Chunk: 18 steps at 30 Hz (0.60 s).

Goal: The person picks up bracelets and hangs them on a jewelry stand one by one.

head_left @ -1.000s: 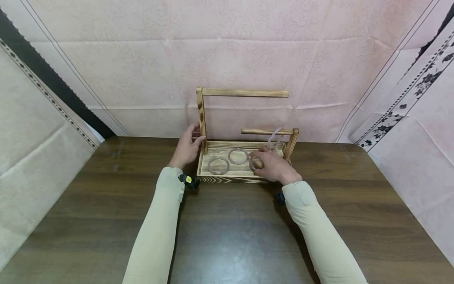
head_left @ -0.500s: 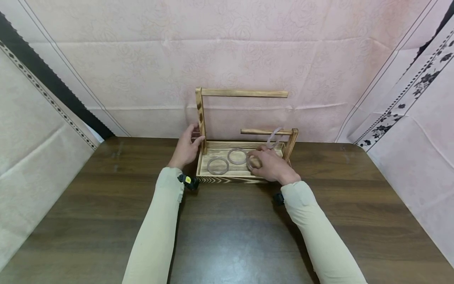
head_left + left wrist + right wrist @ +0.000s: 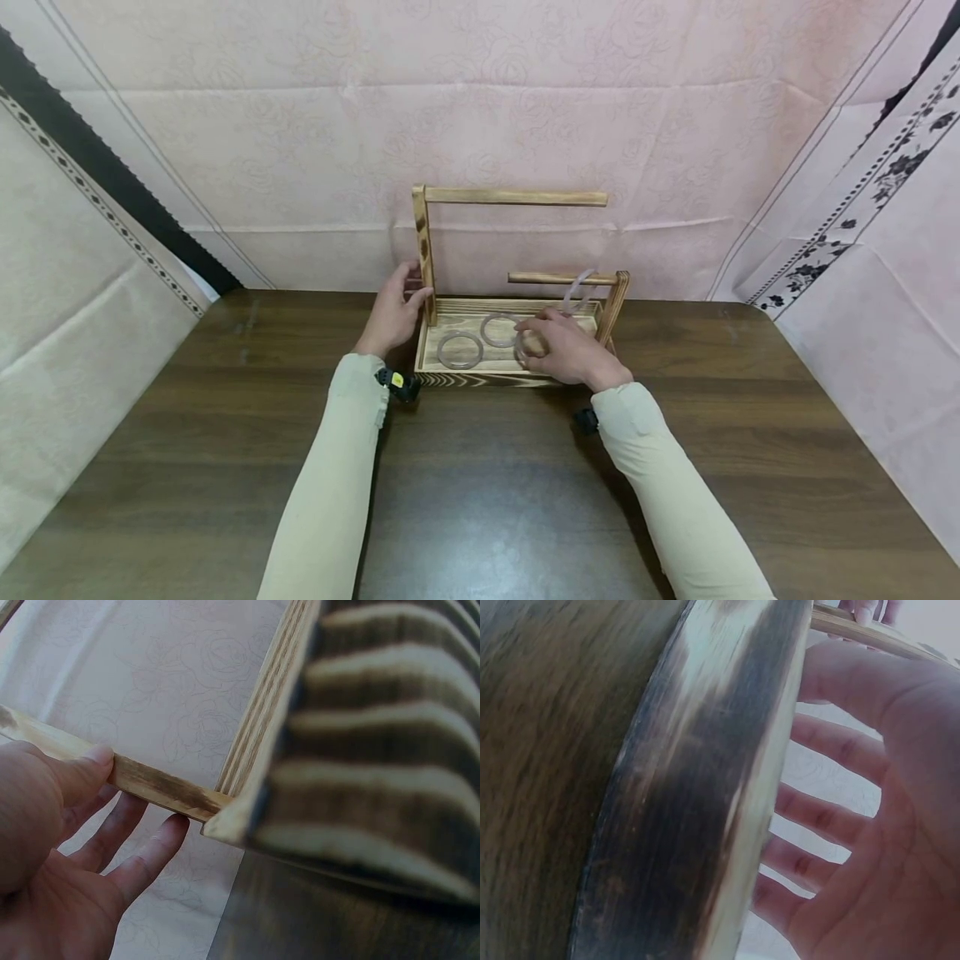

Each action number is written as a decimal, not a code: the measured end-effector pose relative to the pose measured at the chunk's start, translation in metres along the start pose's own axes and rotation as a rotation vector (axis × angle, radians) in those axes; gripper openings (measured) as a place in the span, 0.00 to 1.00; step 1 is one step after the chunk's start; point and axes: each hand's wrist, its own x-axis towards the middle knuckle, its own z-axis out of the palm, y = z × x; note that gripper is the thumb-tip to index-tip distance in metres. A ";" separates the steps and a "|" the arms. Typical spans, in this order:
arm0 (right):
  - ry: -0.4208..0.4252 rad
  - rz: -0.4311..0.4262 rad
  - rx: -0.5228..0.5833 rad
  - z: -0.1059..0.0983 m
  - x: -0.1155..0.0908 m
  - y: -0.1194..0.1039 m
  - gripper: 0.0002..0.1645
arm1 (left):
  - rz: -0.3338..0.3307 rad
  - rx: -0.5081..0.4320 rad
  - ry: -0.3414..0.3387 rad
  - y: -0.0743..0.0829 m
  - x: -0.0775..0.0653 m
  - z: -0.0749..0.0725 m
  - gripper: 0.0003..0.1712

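A wooden jewelry stand (image 3: 427, 250) has a shallow tray base, a tall left post with a long top bar, and a shorter right post with a lower bar. My left hand (image 3: 393, 312) holds the tall post low down, thumb on one side and fingers on the other; the left wrist view shows this grip on the post (image 3: 161, 787). Two clear bangles (image 3: 460, 351) lie flat in the tray. My right hand (image 3: 570, 350) reaches over the tray's right part and spans a third bangle (image 3: 519, 348) between thumb and fingers. The right wrist view hides that bangle behind the tray's wall (image 3: 697, 795).
A pale lilac bangle (image 3: 576, 287) hangs on the lower bar (image 3: 543, 278), just behind my right hand. The stand is at the back of a dark brown wooden table (image 3: 480, 483). Behind rises a pinkish patterned cloth (image 3: 510, 125).
My right hand has slid slightly left over the tray, and the bangle in its fingers has moved with it. My left hand keeps its hold on the post.
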 end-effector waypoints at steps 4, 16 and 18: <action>-0.014 0.001 0.014 0.000 0.001 -0.001 0.31 | 0.003 -0.005 -0.001 0.001 0.000 0.000 0.24; -0.011 -0.039 0.051 -0.002 0.003 -0.009 0.30 | 0.002 -0.004 0.006 0.000 0.000 -0.001 0.23; -0.007 -0.042 0.051 -0.002 0.003 -0.009 0.30 | 0.000 -0.004 0.003 0.001 0.000 -0.001 0.24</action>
